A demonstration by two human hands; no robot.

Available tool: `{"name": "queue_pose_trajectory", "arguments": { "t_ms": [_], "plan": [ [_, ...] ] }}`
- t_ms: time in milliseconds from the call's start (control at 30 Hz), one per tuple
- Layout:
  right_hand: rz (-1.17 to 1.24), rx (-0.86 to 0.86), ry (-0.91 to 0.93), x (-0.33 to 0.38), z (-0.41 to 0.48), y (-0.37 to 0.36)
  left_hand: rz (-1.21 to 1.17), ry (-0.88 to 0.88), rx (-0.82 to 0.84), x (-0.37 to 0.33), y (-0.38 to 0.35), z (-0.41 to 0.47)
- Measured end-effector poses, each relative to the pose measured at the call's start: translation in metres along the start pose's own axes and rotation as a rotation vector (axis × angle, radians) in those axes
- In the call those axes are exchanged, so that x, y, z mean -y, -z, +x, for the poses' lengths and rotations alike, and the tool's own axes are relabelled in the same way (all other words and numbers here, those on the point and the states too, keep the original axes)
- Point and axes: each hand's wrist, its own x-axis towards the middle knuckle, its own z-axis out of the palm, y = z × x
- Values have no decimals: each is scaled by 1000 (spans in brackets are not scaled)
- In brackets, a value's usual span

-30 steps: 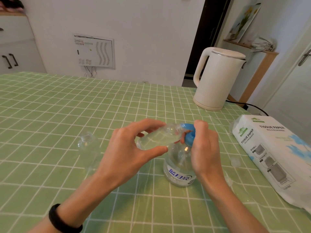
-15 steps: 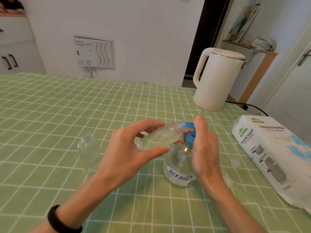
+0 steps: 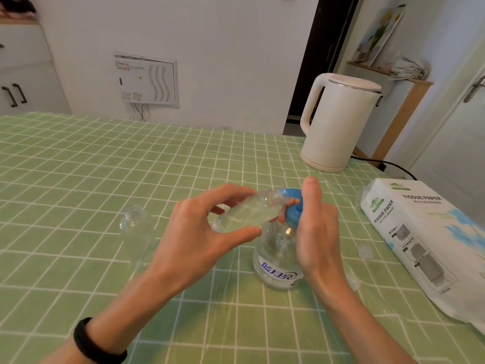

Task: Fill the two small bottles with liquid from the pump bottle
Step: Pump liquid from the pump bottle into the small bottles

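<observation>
Fingers [image 3: 228,193] of our left hand [image 3: 194,232] grip tilted small bottle [image 3: 246,214], mouth at pump head [image 3: 292,206]; our right hand [image 3: 317,232] curls round pump head on pump bottle [image 3: 278,258]. Second small bottle [image 3: 133,227] upright on bench [image 3: 78,166].

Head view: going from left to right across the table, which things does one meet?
Standing bottle → left hand, holding the held bottle → pump bottle → tissue pack.
</observation>
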Motion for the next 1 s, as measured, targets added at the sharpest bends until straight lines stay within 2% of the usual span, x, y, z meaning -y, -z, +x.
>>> {"name": "queue_pose_trajectory", "arguments": {
  "t_ms": [233, 567, 767, 1000],
  "plan": [
    [-16, -27, 79, 0, 1, 2, 21, 11, 2, 2, 0, -1],
    [-11, -3, 5, 2, -1, 0, -9, 3, -2, 0, -1, -1],
    [-41, -32, 85, 2, 1, 1, 17, 19, 4, 2, -1, 0],
    [-24, -19, 37, 1, 0, 1, -13, 23, -1, 1, -1, -1]
  ]
}}
